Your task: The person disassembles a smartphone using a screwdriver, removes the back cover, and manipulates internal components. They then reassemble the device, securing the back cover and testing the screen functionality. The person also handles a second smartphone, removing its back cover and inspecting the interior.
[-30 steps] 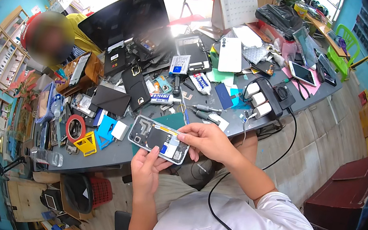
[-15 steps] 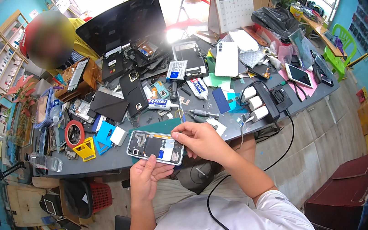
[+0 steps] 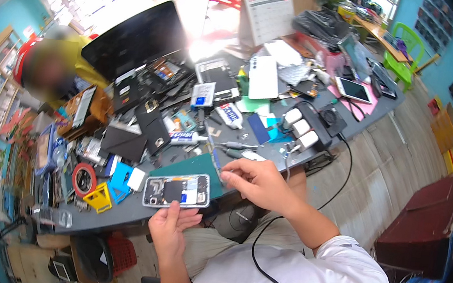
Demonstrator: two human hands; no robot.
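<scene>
My left hand [image 3: 172, 226] holds a smartphone [image 3: 193, 189] with its back cover off, thumb on the near edge and fingers beneath. Black parts and a blue-and-white patch show inside its frame. My right hand [image 3: 255, 183] is to the right of the phone, clear of it. Its thumb and fingertips are pinched at the near end of thin tweezers [image 3: 216, 160], which slant over a green mat [image 3: 180, 170]. Beyond the mat, a screwdriver [image 3: 237, 145] and glue tubes [image 3: 186, 138] lie on the desk.
Phone parts, a red tape roll [image 3: 84, 179] and a yellow holder [image 3: 98, 198] crowd the left. Chargers [image 3: 300, 128] fill a power strip at right, its black cable [image 3: 347, 173] trailing toward me. Behind stand a monitor [image 3: 137, 40] and calendar [image 3: 267, 16]; a person [image 3: 54, 66] is at far left.
My right hand has left the phone's upper right corner and moved to the tweezers. My left hand keeps hold of the phone. The whole view has shifted slightly.
</scene>
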